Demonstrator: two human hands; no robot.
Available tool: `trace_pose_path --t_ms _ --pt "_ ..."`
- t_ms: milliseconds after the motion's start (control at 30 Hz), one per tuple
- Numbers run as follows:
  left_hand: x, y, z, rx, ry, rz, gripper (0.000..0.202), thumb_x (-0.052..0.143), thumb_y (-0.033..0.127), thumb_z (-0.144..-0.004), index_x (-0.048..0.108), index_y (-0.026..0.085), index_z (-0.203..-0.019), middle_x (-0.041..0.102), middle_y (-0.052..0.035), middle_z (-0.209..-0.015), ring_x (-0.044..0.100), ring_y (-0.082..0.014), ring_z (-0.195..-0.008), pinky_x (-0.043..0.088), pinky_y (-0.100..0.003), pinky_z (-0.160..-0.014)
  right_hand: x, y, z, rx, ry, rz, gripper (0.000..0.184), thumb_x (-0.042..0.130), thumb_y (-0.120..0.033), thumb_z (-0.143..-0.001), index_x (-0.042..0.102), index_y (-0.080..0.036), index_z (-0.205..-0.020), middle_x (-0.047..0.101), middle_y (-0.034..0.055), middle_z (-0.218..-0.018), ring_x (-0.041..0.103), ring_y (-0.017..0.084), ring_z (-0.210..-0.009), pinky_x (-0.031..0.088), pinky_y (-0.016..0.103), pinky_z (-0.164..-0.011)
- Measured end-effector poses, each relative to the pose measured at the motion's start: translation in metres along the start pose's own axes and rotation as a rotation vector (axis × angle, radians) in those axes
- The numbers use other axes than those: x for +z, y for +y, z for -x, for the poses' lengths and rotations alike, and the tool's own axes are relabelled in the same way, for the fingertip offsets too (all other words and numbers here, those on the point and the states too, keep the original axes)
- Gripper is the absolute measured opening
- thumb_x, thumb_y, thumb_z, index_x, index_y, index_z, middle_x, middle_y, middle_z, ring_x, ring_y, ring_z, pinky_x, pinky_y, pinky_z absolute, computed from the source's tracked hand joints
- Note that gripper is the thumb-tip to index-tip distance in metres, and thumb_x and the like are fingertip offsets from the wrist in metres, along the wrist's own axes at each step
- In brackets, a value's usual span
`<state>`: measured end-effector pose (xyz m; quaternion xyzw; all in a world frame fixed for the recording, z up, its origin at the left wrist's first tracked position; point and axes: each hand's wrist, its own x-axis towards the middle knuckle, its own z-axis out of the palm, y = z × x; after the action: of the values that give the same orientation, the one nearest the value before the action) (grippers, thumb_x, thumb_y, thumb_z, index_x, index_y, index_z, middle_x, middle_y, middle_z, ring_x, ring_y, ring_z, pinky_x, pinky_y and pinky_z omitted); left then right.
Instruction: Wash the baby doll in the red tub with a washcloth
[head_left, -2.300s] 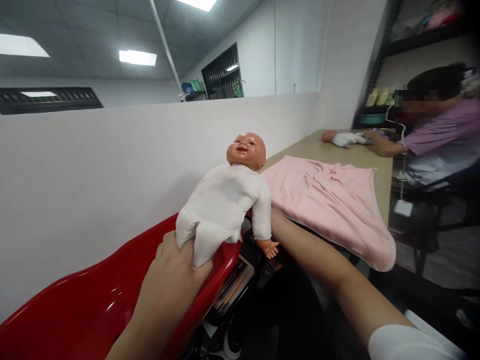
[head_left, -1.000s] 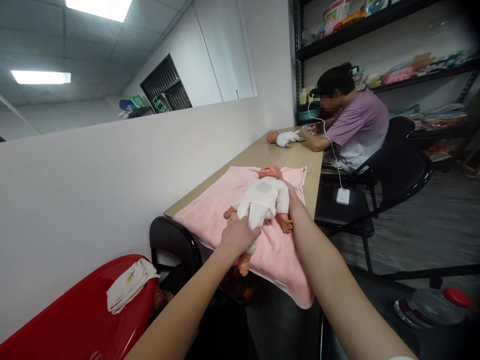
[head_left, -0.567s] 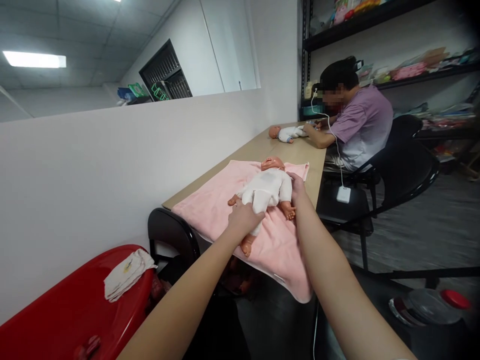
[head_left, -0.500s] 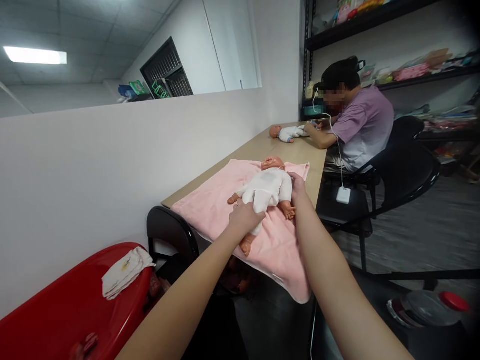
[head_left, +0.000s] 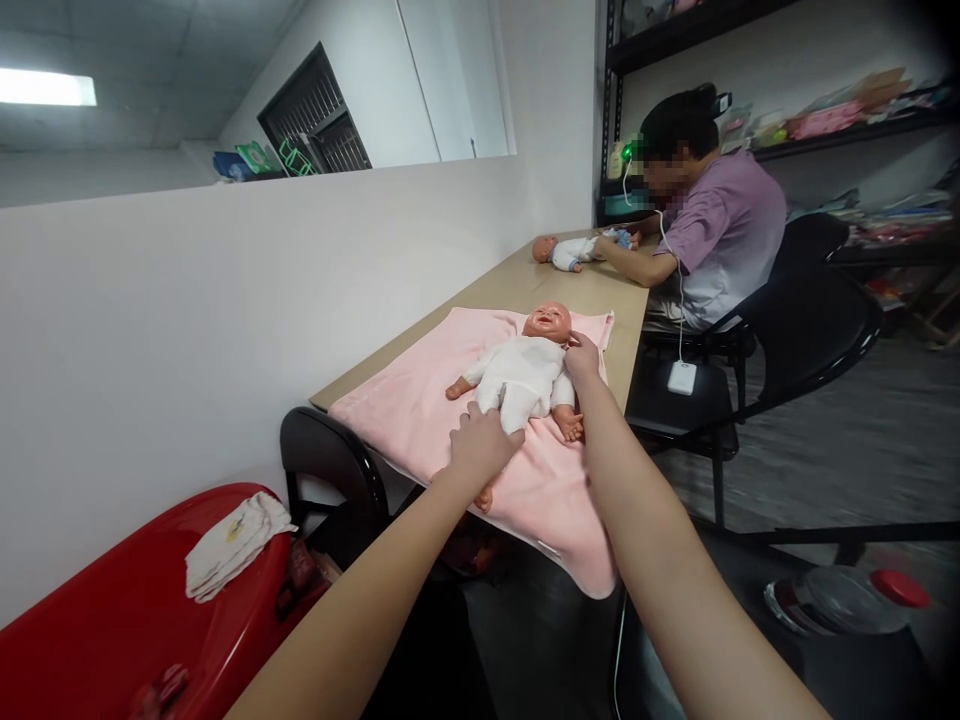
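A baby doll (head_left: 525, 368) in a white bodysuit lies face up on a pink towel (head_left: 409, 395). Its head points to the far end of the table and its feet come toward me. My left hand (head_left: 484, 447) is laid over the doll's legs, fingers curled round them and hiding much of them. At the doll's neck and shoulder, my right hand (head_left: 583, 360) has its fingers closed on the edge of the suit; the fingertips are partly hidden. One bare foot shows below my left wrist.
Across the table (head_left: 510, 283), a person (head_left: 731, 225) handles another doll (head_left: 574, 252). A red tub (head_left: 90, 600) with a folded cloth (head_left: 236, 545) stands left. Black chairs (head_left: 330, 455) flank the table. At lower right is a clear jar (head_left: 840, 600) with a red lid.
The doll's upper body has come down from a raised, tilted pose to lie flat, its face now showing. My right hand moved from beside its upper body up to its neck; my left stayed on the legs.
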<state>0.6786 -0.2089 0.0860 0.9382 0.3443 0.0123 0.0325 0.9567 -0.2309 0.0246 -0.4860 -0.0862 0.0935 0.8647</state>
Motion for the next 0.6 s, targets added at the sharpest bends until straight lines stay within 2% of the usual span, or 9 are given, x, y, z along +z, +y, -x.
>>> trace_pose_path --t_ms 100,200,333,467,533,600 --pt "0.013 0.001 0.005 -0.001 0.094 0.007 0.056 0.048 0.055 -0.101 0.062 0.015 -0.137 0.051 -0.0231 -0.149 0.055 -0.0388 -0.130 0.048 -0.052 -0.103 -0.001 0.003 0.000 -0.046 0.044 0.109 0.024 0.065 -0.003 -0.059 0.067 -0.020 -0.075 0.067 -0.0029 -0.070 0.060 0.018 -0.084 0.051 0.026 -0.082" --pt "0.019 0.005 0.013 0.035 0.161 -0.012 0.052 0.049 0.051 -0.103 0.061 0.013 -0.136 0.044 -0.0240 -0.157 0.051 -0.0386 -0.134 0.045 -0.052 -0.107 -0.001 0.004 0.002 -0.063 0.066 0.149 0.024 0.064 -0.002 -0.059 0.067 -0.020 -0.075 0.066 -0.0033 -0.069 0.059 0.017 -0.082 0.050 0.025 -0.082" --pt "0.019 0.004 0.018 0.061 0.177 -0.023 0.052 0.053 0.050 -0.103 0.060 0.012 -0.138 0.039 -0.0245 -0.164 0.050 -0.0382 -0.137 0.044 -0.051 -0.109 -0.003 0.004 0.004 -0.043 0.122 0.103 0.026 0.064 -0.003 -0.059 0.067 -0.021 -0.076 0.064 -0.0048 -0.067 0.058 0.015 -0.076 0.050 0.022 -0.073" --pt "0.017 -0.011 0.021 0.113 0.159 0.002 0.059 0.051 0.052 -0.106 0.053 0.016 -0.153 0.038 -0.0219 -0.168 0.049 -0.0373 -0.142 0.043 -0.052 -0.113 -0.007 0.005 0.001 0.027 0.197 -0.055 0.018 0.062 -0.007 -0.065 0.057 -0.023 -0.072 0.056 -0.0068 -0.060 0.052 0.012 -0.059 0.049 0.022 -0.058" --pt "0.015 -0.017 0.029 0.144 0.174 -0.018 0.061 0.049 0.049 -0.108 0.047 0.018 -0.160 0.034 -0.0206 -0.172 0.040 -0.0367 -0.153 0.037 -0.056 -0.121 -0.011 0.005 -0.003 0.050 0.213 -0.164 0.016 0.060 -0.013 -0.072 0.049 -0.025 -0.071 0.051 -0.0073 -0.058 0.049 0.011 -0.052 0.049 0.021 -0.053" --pt "0.014 -0.014 0.046 0.225 0.202 -0.063 0.060 0.048 0.042 -0.109 0.045 0.018 -0.163 0.026 -0.0179 -0.177 0.024 -0.0344 -0.163 0.022 -0.060 -0.130 -0.015 0.005 -0.006 0.051 0.191 -0.267 0.016 0.055 -0.019 -0.081 0.043 -0.025 -0.072 0.046 -0.0075 -0.056 0.047 0.010 -0.048 0.048 0.019 -0.048"
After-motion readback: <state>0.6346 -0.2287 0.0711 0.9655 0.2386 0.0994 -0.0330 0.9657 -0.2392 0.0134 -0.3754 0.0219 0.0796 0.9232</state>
